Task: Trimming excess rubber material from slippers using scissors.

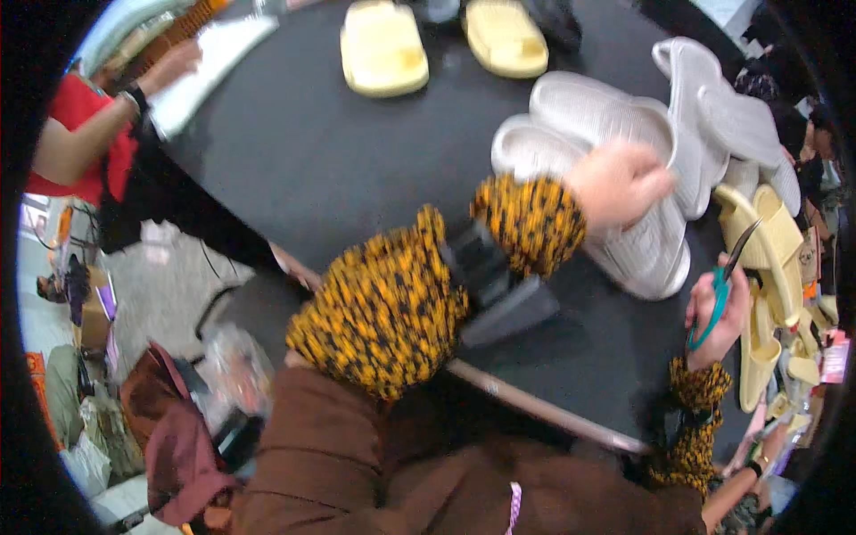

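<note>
The left hand [620, 183] grips a grey slipper [615, 143] near the desk's [312, 152] right edge; the right hand [718, 312], closed around teal scissors [720, 285], waits just right of it, blades pointing up.

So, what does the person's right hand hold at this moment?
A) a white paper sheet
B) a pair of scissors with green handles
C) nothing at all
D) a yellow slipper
B: the right hand grips scissors with green handles, blades pointing up toward the yellow slippers at the table's right side, while the left hand rests on the pale grey slippers.
</note>
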The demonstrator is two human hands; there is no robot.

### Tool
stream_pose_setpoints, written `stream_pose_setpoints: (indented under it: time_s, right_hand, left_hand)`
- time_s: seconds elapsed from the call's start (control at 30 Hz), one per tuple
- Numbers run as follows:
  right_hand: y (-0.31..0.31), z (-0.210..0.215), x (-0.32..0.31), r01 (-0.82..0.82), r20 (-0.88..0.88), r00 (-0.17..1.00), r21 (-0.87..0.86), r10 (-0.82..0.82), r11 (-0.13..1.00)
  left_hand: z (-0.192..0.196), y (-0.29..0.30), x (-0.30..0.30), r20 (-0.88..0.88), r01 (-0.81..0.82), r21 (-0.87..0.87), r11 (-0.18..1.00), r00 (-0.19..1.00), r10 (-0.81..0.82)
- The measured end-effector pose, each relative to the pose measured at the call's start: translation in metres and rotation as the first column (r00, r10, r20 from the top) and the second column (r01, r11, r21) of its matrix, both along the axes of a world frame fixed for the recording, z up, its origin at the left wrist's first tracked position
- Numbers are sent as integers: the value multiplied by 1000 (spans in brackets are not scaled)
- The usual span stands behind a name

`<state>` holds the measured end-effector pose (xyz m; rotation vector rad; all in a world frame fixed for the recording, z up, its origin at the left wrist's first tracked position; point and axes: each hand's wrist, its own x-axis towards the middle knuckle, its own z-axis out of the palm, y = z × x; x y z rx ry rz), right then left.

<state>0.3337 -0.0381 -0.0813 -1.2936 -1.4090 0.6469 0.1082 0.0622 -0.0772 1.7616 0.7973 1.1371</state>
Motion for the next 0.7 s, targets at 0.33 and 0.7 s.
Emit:
stream_pose_setpoints:
  time_s: [0.33, 0.7]
  right_hand:
    - [-11, -3, 12, -29, -89, 996, -55, 24, 998]
    - [5, 10, 16, -130, -34, 991, 21, 130, 991]
  left_hand:
    - [6, -12, 10, 144, 181, -252, 951, 978, -148]
    - [6, -10, 13, 186, 240, -418, 876, 967, -176]
